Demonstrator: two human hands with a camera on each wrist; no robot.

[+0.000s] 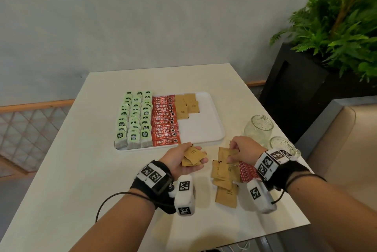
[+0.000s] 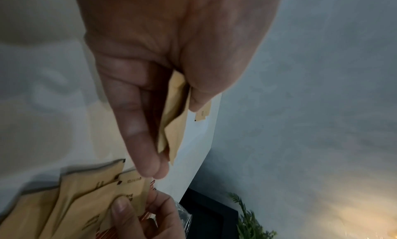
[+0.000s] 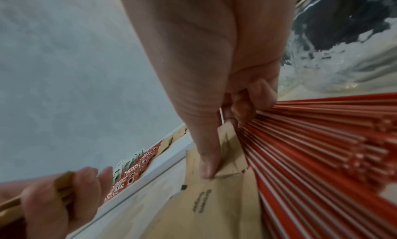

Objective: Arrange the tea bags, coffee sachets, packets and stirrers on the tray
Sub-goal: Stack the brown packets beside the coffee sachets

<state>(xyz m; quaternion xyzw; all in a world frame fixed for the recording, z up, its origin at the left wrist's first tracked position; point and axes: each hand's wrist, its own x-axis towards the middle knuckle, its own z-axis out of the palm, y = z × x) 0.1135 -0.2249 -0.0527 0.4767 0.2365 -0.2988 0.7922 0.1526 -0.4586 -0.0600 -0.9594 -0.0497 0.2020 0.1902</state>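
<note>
White bench (image 1: 85,170) by grey wall | tray (image 1: 204,129) at centre: tea bags (image 1: 133,121), coffee sachets (image 1: 165,121), few brown packets (image 1: 186,106) | left hand (image 1: 183,159) grips brown packets (a small fan) | right hand (image 1: 242,149) pinches one packet from loose pile (image 1: 224,178) near bench's right edge, beside red stirrers (image 1: 247,172)

Wall: plain grey (image 1: 142,17), ahead of me.
Table: off-white top (image 1: 61,170).
Planter: black box (image 1: 295,98) with green fern (image 1: 336,27), to my right.
</note>
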